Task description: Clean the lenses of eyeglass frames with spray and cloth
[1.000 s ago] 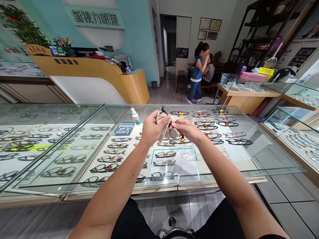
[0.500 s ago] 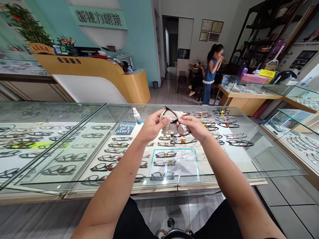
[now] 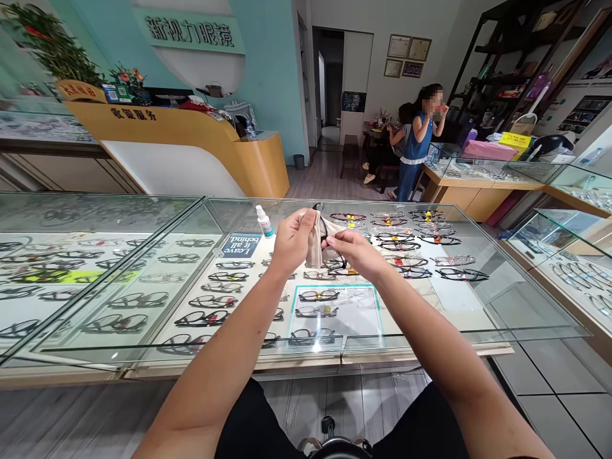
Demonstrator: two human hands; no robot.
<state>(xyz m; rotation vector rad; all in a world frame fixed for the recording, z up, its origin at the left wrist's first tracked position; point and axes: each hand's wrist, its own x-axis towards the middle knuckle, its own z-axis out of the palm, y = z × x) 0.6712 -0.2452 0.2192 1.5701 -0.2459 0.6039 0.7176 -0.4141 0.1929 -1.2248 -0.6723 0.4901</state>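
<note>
Above the glass display counter, my left hand [image 3: 292, 242] is closed on a beige cleaning cloth [image 3: 314, 247], thumb uppermost. The cloth is wrapped over part of a pair of dark-framed eyeglasses [image 3: 324, 227], so much of the frame is hidden. My right hand [image 3: 352, 250] pinches the eyeglasses from the right side, its fingertips against the cloth's edge. One dark rim seems to hang below the right fingers, over the displayed frames. A white spray bottle [image 3: 264, 223] with a blue-banded label stands upright on the counter, left of my hands.
Rows of eyeglasses [image 3: 319, 296] lie inside the glass display case [image 3: 342, 341]. A blue printed card [image 3: 240, 247] lies near the bottle. Beyond are a wooden reception desk [image 3: 261, 167], a standing person in blue [image 3: 414, 143] and a seated person. More glass cases stand right.
My left hand has turned, thumb now up, and folded the cloth over the eyeglasses, which have tilted and are more covered. The person in blue has shifted right.
</note>
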